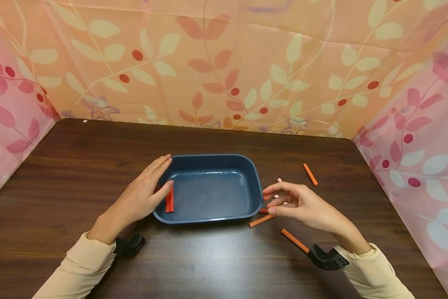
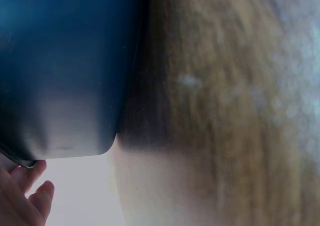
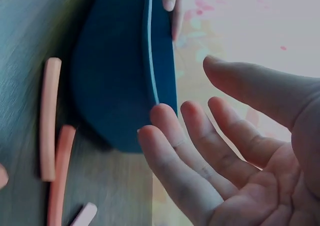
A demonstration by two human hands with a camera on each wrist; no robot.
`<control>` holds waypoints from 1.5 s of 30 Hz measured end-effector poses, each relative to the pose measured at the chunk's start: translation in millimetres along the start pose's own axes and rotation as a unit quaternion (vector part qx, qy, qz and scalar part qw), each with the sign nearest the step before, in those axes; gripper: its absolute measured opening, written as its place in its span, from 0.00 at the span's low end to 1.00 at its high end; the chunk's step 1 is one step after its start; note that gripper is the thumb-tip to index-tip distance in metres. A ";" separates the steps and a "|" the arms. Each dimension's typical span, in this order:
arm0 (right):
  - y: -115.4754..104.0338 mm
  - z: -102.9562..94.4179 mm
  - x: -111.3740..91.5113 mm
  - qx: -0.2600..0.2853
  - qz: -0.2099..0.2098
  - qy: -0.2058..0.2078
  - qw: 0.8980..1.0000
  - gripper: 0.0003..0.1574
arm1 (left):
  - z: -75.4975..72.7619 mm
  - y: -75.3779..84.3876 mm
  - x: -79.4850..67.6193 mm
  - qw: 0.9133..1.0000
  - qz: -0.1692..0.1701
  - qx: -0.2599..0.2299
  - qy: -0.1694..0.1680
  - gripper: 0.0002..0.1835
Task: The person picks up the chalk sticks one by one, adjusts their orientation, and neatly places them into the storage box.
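Observation:
My left hand (image 1: 141, 192) rests over the left rim of a blue rectangular tub (image 1: 209, 218), its fingers straight toward the far left corner and its thumb over the inside. Beneath the thumb lie two red sticks (image 1: 169, 201) side by side in the tub. Beside the right wall is my right hand (image 1: 302, 205), its fingers loosely curved with nothing between them. Several sticks lie under and around it, among them an orange stick (image 1: 261, 221) and a red stick (image 1: 263, 210); the hand partly covers others. In the right wrist view, fingertips (image 3: 162, 117) overlap the tub's rim.
An orange stick (image 1: 310, 174) lies farther back on the right. Another orange stick (image 1: 294, 240) lies nearer, by the black right wrist camera (image 1: 326, 257). Patterned cloth (image 1: 224, 62) hangs behind and beside the dark wooden table (image 1: 108, 141). A small white spot (image 1: 84, 121) is at the back edge.

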State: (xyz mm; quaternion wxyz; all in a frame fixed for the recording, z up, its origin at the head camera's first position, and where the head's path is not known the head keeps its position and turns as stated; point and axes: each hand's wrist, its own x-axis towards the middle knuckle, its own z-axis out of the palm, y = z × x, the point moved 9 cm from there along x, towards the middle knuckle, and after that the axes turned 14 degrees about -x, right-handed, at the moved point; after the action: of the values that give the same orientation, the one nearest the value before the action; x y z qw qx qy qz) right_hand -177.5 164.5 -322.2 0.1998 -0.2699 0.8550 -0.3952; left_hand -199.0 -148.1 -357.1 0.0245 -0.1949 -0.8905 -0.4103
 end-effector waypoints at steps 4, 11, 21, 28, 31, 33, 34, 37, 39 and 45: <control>8.2 -2.1 -7.4 -0.018 0.016 -0.003 1.000 0.27 | 0.1 0.9 0.7 1.000 0.001 -0.003 0.000 0.35; 23.5 -0.1 -19.1 -0.079 0.031 -0.021 0.996 0.27 | 0.3 0.1 0.4 1.000 0.001 -0.001 0.001 0.35; 39.5 4.8 -28.0 -0.094 0.039 -0.051 0.993 0.23 | -0.3 0.1 0.1 1.000 -0.001 0.000 0.001 0.35; 48.5 13.3 -32.0 -0.090 0.049 -0.079 0.992 0.23 | 0.1 -1.3 0.0 1.000 -0.005 0.002 -0.002 0.35; 52.3 16.6 -32.3 -0.103 0.052 -0.092 0.989 0.23 | 0.4 -2.6 0.2 1.000 -0.010 0.001 -0.004 0.36; 54.0 17.6 -32.1 -0.115 0.052 -0.096 0.987 0.22 | 0.4 -3.0 0.2 1.000 -0.010 0.001 -0.003 0.36; 54.5 18.0 -32.3 -0.119 0.051 -0.097 0.987 0.22 | 0.3 -3.0 0.1 1.000 -0.010 0.001 -0.002 0.36; 56.1 18.7 -33.0 -0.132 0.049 -0.100 0.985 0.21 | 0.0 -2.5 -0.4 1.000 -0.007 0.003 0.001 0.35; 57.8 19.0 -33.8 -0.141 0.050 -0.101 0.984 0.20 | -0.1 -2.0 -0.5 1.000 -0.006 0.003 0.002 0.35; 61.9 20.8 -34.5 -0.151 0.058 -0.096 0.982 0.16 | -0.1 -0.3 0.3 1.000 0.001 0.002 0.004 0.35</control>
State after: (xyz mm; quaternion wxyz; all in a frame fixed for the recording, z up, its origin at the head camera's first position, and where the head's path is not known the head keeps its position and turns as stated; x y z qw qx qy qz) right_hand -158.1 207.7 -378.9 0.2608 -0.2835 0.8960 -0.2210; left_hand -199.4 -148.2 -357.2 0.0289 -0.1940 -0.8911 -0.4092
